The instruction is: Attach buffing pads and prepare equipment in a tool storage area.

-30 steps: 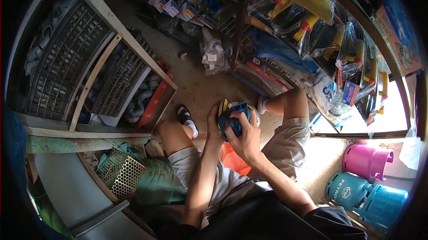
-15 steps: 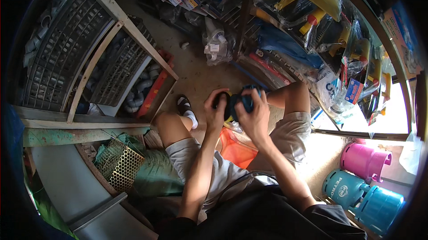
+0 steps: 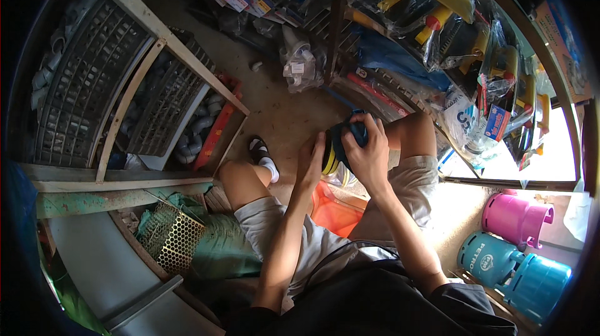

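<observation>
Both hands are raised in front of my lap, between my knees. They hold a dark round thing with yellow bands (image 3: 331, 153) and a dark blue part on its right side; I cannot make out its exact kind. My left hand (image 3: 310, 160) presses flat fingers against its left side. Curled over the blue part from the right is my right hand (image 3: 369, 152), fingers bent around it. Just below the hands is some clear plastic (image 3: 344, 177), and under it a bright orange thing (image 3: 334, 210) lies between my thighs.
Shelves of grey pipe fittings in black crates (image 3: 94, 80) stand on the left. Plastic-wrapped tools with yellow handles (image 3: 437, 20) fill the right rack. A wrapped grey fitting (image 3: 299, 61) rests on the floor ahead. Pink (image 3: 512, 218) and blue gas cylinders (image 3: 484, 258) are at lower right.
Both hands and the banded thing have moved slightly right. The thing has turned, so its yellow bands show more. My left fingers have straightened along its side.
</observation>
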The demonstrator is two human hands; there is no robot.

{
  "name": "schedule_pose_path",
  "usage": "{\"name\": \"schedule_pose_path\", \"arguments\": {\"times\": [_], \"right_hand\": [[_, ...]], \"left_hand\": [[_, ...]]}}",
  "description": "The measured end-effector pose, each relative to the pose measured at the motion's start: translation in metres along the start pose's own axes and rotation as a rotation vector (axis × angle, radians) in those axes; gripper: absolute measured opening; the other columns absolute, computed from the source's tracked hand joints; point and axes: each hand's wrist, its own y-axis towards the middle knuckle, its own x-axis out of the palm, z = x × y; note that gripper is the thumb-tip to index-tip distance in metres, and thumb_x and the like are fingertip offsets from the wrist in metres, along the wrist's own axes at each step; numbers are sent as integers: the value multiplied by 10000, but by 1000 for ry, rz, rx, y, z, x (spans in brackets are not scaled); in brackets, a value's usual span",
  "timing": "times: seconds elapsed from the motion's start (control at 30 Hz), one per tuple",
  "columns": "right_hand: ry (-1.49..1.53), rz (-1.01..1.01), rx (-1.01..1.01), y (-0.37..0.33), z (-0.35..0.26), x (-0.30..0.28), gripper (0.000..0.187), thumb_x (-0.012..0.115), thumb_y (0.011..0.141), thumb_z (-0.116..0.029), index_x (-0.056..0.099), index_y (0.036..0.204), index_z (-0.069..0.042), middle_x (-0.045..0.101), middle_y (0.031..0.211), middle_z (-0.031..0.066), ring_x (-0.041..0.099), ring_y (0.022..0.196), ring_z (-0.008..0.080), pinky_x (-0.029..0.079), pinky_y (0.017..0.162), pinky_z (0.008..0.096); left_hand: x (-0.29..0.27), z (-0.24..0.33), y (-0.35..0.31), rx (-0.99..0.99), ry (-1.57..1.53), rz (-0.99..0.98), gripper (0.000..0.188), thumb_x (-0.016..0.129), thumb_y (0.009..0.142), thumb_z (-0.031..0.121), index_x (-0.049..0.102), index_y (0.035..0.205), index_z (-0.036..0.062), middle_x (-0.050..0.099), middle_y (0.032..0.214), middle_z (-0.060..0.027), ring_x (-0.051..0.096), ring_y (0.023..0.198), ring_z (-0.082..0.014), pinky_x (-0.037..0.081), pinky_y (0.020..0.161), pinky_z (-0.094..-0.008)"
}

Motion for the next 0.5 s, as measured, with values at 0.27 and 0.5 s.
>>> {"name": "schedule_pose_path", "arguments": {"times": [0.27,0.5], "right_hand": [[-80,-27,6,-41,8,11,262,734,895,-166,666,1130,-71,640,1103,224,674,995,454,547,851,503],[-14,-56,7,-1,26,22,288,731,877,-210,674,1119,-65,657,1049,238,677,996,460,547,879,517]], "left_hand": [[-8,-9,7,83,-69,155,282,622,1040,208,764,1175,5,749,1187,-94,682,1087,-157,512,970,-304],[-5,-13,-11,456,194,-2,275,557,983,79,706,1181,-39,760,986,-171,740,933,-238,563,882,-361]]}}
